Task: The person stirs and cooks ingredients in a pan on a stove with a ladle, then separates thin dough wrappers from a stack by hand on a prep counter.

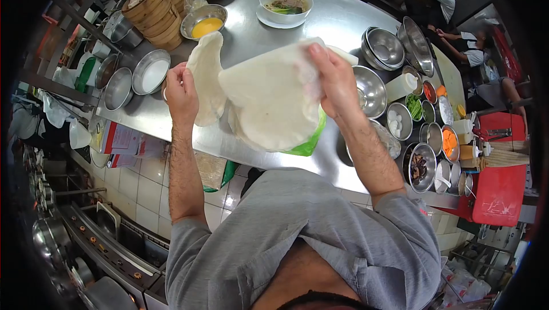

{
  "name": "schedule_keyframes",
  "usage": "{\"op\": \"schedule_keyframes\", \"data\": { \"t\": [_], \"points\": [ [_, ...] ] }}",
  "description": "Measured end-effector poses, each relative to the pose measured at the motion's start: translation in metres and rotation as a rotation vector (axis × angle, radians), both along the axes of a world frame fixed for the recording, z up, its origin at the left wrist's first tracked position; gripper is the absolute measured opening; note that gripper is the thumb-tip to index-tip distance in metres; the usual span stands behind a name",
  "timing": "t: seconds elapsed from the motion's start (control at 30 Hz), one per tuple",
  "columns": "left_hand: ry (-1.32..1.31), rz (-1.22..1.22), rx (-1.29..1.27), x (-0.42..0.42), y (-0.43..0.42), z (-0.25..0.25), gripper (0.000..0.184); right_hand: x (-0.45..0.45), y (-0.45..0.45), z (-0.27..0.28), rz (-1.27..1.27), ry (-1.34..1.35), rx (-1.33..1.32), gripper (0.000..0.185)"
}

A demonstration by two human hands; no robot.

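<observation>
Above the table (243, 18) hangs a large pale sheet (269, 101), with a narrow pale sheet (207, 81) beside it. The right hand (338, 84) pinches the large one's upper corner between its fingers, and the left hand (183, 95) likewise pinches the narrow one's outer edge, probably so both drape open; a bowl (216, 11) stands behind, likely leaving working room.

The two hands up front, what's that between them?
In the head view, floppy white material hangs between the left hand and the right hand, with something green showing at its lower edge.
</observation>
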State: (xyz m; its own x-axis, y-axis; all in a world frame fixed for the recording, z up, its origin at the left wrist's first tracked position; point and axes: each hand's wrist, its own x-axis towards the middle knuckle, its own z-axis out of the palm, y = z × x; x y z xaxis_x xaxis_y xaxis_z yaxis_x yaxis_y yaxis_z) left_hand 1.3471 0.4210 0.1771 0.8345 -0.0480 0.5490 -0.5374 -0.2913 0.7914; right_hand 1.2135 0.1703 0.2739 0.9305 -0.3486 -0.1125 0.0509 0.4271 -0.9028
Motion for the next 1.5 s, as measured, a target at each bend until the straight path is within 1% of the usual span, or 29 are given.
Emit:
{"op": "schedule_keyframes", "data": {
  "t": [0.03,0.1,0.17,0.2,0.23,0.3,0.33,0.4,0.43,0.5,0.53,0.6,0.63,0.7,0.73,0.8,0.87,0.97,1.03,1.07,1.13,1.17,1.2,1.27,1.3,1.33,1.4,1.43,1.5],
  "points": [
    [-0.004,-0.001,0.001,0.000,0.000,0.000,0.014,0.000,-0.004,-0.023,0.004,0.000,-0.001,0.026],
    [0.014,-0.006,0.005,0.000,-0.001,0.000,0.015,-0.002,-0.019,-0.098,-0.187,0.092,-0.186,0.026],
    [0.032,-0.018,0.010,-0.003,-0.004,0.000,0.015,-0.011,-0.034,-0.175,-0.133,0.276,-0.201,0.032],
    [0.055,-0.031,0.051,-0.005,-0.005,0.003,0.016,-0.018,-0.032,-0.181,-0.136,0.277,-0.199,0.032],
    [0.077,-0.043,0.092,-0.005,-0.007,0.007,0.016,-0.025,-0.030,-0.187,-0.138,0.310,-0.273,0.043],
    [0.082,-0.043,0.092,-0.006,-0.011,0.013,0.016,-0.032,-0.030,-0.185,-0.095,0.301,-0.340,0.069],
    [0.088,-0.044,0.091,-0.006,-0.014,0.014,0.016,-0.032,-0.031,-0.189,-0.102,0.306,-0.334,0.069],
    [0.024,-0.049,0.099,0.002,-0.016,0.011,0.017,-0.028,-0.036,-0.194,-0.079,0.104,-0.660,0.069],
    [-0.040,-0.041,0.102,0.006,-0.016,0.011,0.017,-0.029,-0.038,-0.196,-0.085,0.102,-0.658,0.069],
    [-0.063,-0.032,0.116,0.011,-0.017,0.019,0.017,-0.032,-0.041,-0.190,0.105,0.318,-0.729,0.072],
    [-0.081,-0.023,0.129,0.013,-0.018,0.023,0.017,-0.034,-0.042,-0.187,0.106,0.315,-0.729,0.072],
    [-0.080,-0.050,0.099,0.023,-0.018,0.029,0.017,-0.036,-0.040,-0.177,0.005,0.366,-0.505,0.081],
    [-0.075,-0.081,0.072,0.025,-0.017,0.031,0.016,-0.039,-0.039,-0.182,0.008,0.366,-0.503,0.081],
    [-0.094,-0.098,0.084,0.025,-0.019,0.038,0.015,-0.041,-0.036,-0.189,0.000,0.153,-0.513,0.091],
    [-0.111,-0.118,0.094,0.025,-0.022,0.041,0.015,-0.046,-0.034,-0.191,-0.003,0.150,-0.514,0.091],
    [-0.154,-0.122,0.139,0.027,-0.027,0.040,0.014,-0.059,-0.018,-0.175,0.011,0.316,-0.918,0.095],
    [-0.192,-0.125,0.187,0.026,-0.031,0.042,0.013,-0.064,-0.014,-0.174,0.044,0.342,-0.872,0.098],
    [-0.212,-0.136,0.305,0.025,-0.037,0.054,0.011,-0.066,-0.012,-0.167,0.107,0.413,-0.938,0.094],
    [-0.265,-0.147,0.316,0.027,-0.042,0.060,0.010,-0.064,-0.012,-0.152,0.020,0.314,-1.420,0.083],
    [-0.273,-0.152,0.313,0.023,-0.046,0.062,0.010,-0.058,-0.012,-0.152,0.010,0.314,-1.421,0.083],
    [-0.363,-0.194,0.317,0.007,-0.057,0.070,0.011,-0.037,-0.010,-0.150,0.225,0.185,-0.651,0.068],
    [-0.306,-0.249,0.301,-0.009,-0.063,0.075,0.012,-0.028,-0.007,-0.138,0.345,0.196,-0.184,0.065],
    [-0.381,-0.310,0.342,-0.021,-0.069,0.074,0.014,-0.020,-0.005,-0.130,0.322,0.187,-0.190,0.065],
    [-0.549,-0.403,0.515,-0.042,-0.075,0.053,0.020,-0.011,-0.005,-0.118,0.310,0.039,0.652,0.076],
    [-0.544,-0.470,0.531,-0.058,-0.077,0.036,0.023,-0.010,-0.009,-0.117,0.300,-0.025,0.717,0.076],
    [-0.510,-0.575,0.444,-0.076,-0.083,0.027,0.012,-0.011,-0.014,-0.121,0.290,-0.034,0.719,0.076],
    [-0.344,-0.666,0.401,-0.107,-0.090,-0.007,0.011,-0.017,-0.026,-0.137,0.241,-0.129,0.836,0.071],
    [-0.227,-0.706,0.400,-0.118,-0.094,-0.024,0.010,-0.027,-0.027,-0.140,0.184,-0.067,0.761,0.067],
    [-0.149,-0.732,0.375,-0.137,-0.101,-0.041,0.009,-0.038,-0.034,-0.160,0.147,-0.025,0.727,0.065]
  ]
}}
